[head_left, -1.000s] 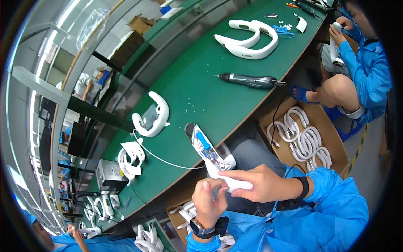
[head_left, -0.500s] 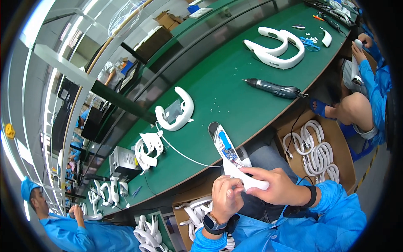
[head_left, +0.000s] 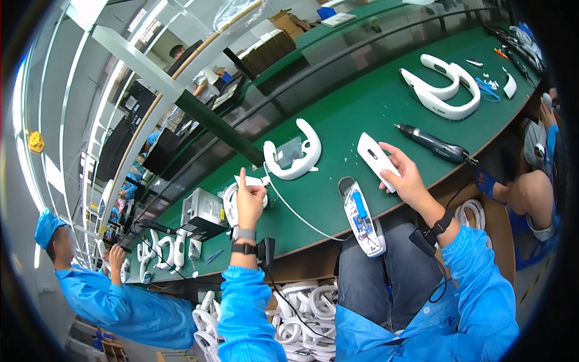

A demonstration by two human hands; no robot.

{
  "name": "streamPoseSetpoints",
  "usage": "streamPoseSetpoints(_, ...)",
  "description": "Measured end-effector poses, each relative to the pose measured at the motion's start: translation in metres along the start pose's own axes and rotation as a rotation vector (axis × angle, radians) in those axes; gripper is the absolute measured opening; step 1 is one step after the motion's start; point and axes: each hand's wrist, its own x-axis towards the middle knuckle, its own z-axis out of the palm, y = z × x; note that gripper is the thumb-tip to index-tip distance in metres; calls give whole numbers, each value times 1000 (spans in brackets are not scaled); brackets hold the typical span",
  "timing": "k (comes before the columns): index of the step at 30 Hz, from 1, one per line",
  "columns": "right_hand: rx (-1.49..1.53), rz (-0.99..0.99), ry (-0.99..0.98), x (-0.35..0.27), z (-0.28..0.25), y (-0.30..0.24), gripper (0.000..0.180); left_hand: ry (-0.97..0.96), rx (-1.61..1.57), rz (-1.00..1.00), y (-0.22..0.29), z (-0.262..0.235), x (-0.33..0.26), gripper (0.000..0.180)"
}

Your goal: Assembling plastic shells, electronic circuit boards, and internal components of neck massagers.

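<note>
My right hand (head_left: 403, 176) grips a long white plastic cover (head_left: 375, 158) with a dark slot, tilted above the green table. Below it, an opened white housing (head_left: 373, 242) lies across the table's front edge and over my thighs. Inside it show a blue battery (head_left: 360, 205) and a blue circuit board (head_left: 363, 225). My left hand (head_left: 249, 202) is raised over the table at the left, index finger stretched out and no held thing visible. Behind that hand are partly hidden white curved parts (head_left: 230, 199). A white cable (head_left: 295, 215) runs from near them to the housing.
A white C-shaped device (head_left: 311, 158) lies beyond the housing. Rightward are a dark electric screwdriver (head_left: 435, 143) and white curved shells (head_left: 449, 110). A grey metal box (head_left: 205, 208) stands left. Boxed white parts (head_left: 304, 314) are below; co-workers sit at both sides.
My hands have moved apart. The right has lifted the white cover off the housing toward the table; the left has gone forward and left. The housing's lower part is now uncovered.
</note>
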Motion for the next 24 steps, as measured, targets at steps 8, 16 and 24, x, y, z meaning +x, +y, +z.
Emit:
streamPoseSetpoints(8,21,55,43,2,-6,5,59,-222,611,86,-36,24,70,96)
streamPoseSetpoints(16,5,44,53,4,-4,6,56,-238,773,125,-64,44,88,99)
streamPoseSetpoints(24,-10,39,35,0,-3,6,56,-34,610,275,-60,25,82,70)
